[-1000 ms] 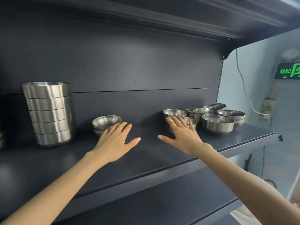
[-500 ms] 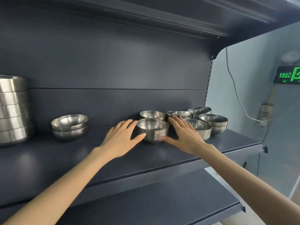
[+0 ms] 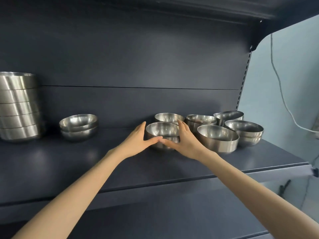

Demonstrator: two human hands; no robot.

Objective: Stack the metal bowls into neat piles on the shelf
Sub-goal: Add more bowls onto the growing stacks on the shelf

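Observation:
A metal bowl (image 3: 162,131) stands upright on the dark shelf (image 3: 86,163). My left hand (image 3: 136,142) cups its left side and my right hand (image 3: 185,140) cups its right side, thumbs meeting across its front. Behind and to the right sit several more loose bowls, the nearest a wide bowl (image 3: 218,138); some are nested in pairs (image 3: 245,132). Two nested bowls (image 3: 78,125) form a short pile at the left. A tall stack of bowls (image 3: 17,106) rises at the far left.
The shelf's front edge (image 3: 189,180) runs below my forearms, with a lower shelf (image 3: 172,221) beneath. An upper shelf (image 3: 207,9) overhangs. The right side ends at a slotted upright (image 3: 243,80), beyond which a white cable (image 3: 283,94) hangs on a pale wall.
Both hands have closed in from beside the front bowl and now wrap around it. The view has come closer and swung slightly left, showing more of the tall stack.

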